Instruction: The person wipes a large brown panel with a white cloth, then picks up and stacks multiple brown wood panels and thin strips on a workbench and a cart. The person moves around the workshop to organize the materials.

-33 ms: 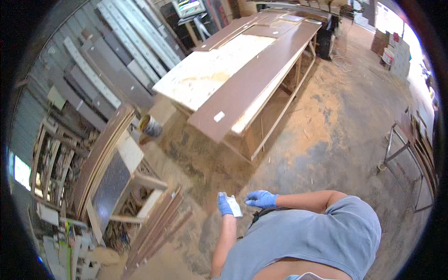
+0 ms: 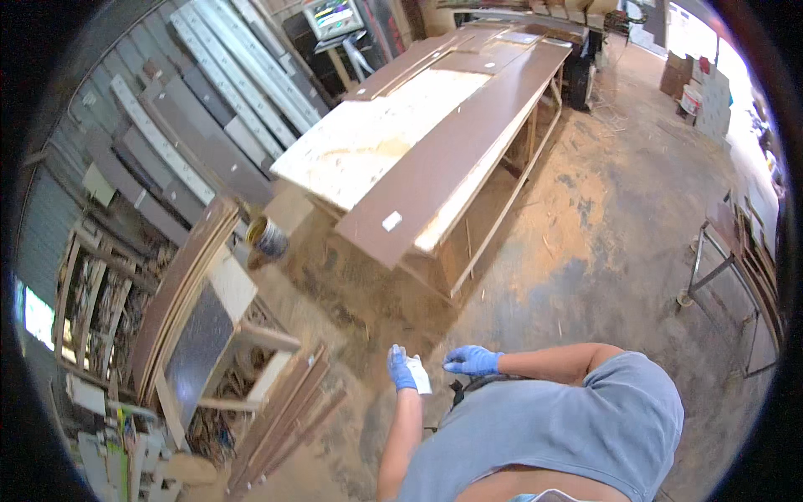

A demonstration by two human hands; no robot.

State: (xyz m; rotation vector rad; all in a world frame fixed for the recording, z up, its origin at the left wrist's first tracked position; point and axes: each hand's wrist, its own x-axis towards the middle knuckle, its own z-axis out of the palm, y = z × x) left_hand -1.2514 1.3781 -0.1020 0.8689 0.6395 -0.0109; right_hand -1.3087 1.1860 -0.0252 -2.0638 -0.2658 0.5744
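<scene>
Left hand (image 2: pixel 401 371) holding white slip (image 2: pixel 421 379); right hand (image 2: pixel 473 361) hovering beside it, cannot tell contents; seemingly handling slip, next move probably needing steady grip

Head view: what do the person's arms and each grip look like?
The left grip and right grip wear blue gloves; the forearms are bare. A short grey-blue sleeve covers the right upper arm. I can't make out a left sleeve.
</scene>
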